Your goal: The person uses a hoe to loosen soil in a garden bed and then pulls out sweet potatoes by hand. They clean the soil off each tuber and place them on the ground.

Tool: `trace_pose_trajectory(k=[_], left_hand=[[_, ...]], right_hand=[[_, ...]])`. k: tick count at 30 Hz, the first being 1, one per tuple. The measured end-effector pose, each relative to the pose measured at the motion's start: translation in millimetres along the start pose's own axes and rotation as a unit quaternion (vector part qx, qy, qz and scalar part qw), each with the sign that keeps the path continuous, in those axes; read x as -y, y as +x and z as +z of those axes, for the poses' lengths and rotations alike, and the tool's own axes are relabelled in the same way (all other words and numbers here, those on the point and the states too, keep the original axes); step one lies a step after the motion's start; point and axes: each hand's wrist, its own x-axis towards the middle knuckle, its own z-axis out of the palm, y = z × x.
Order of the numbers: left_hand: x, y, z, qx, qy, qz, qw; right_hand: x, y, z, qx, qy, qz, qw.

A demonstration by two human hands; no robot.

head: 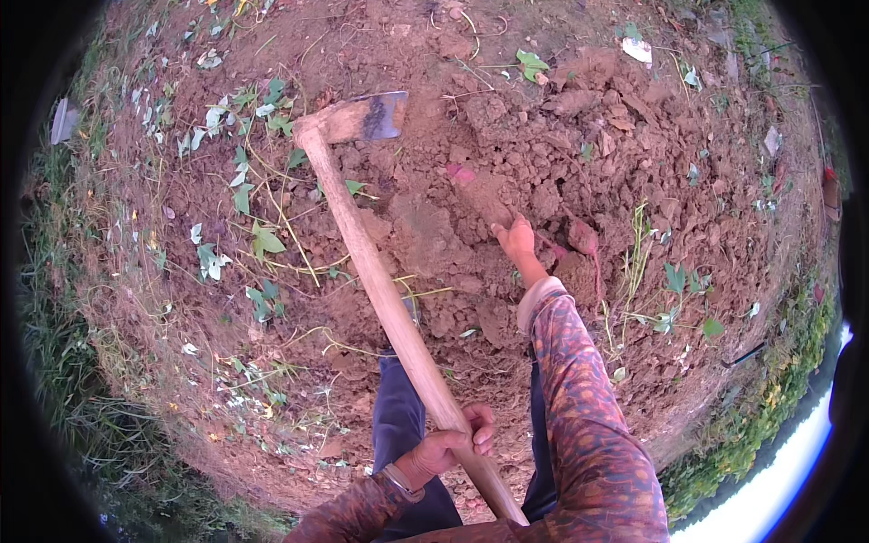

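Observation:
A hoe with a thick wooden handle (383, 292) and a dull metal blade (366, 117) slants across the view, its head over the soil at upper left of centre. Near the lower end my left hand (451, 441) is wrapped around the handle. My right hand (516, 234) reaches down to the loose earth; whether it grips a clod or a root under the fingers cannot be told. Just right of it a reddish tuber (582, 237), likely a sweet potato, lies partly covered with soil, trailing a thin root. Another pink tuber (461, 174) shows through the earth above the hand.
Broken clods (611, 122) are heaped at upper right. Cut vines with green leaves (266, 241) lie on the left, more stems (636, 251) on the right. Grass (61, 339) borders the plot. A pale scrap (637, 49) lies at the top right. My legs (400, 394) stand below.

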Motion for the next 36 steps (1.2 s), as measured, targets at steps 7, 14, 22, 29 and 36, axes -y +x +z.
trace_pose_trajectory(k=[7,14,22,29,36], left_hand=[[7.7,12.1,-5.2,0.024,0.005,0.001,1.0],[7.1,15.0,2.8,0.039,0.014,0.006,0.999],[8.9,16.0,-0.2,0.045,0.015,0.002,0.999],[4.3,21.0,1.1,0.015,0.051,-0.014,0.998],[1.9,11.7,2.3,-0.02,0.056,0.016,0.998]], right_hand=[[-11.8,42.3,31.7,0.059,0.055,0.14,0.987],[7.2,45.3,-21.3,0.181,0.167,0.144,0.958],[7.0,35.4,7.9,0.145,0.128,0.132,0.972],[-36.2,62.2,10.0,0.09,0.301,0.107,0.943],[8.9,-26.7,-75.5,0.3,0.564,0.258,0.725]])
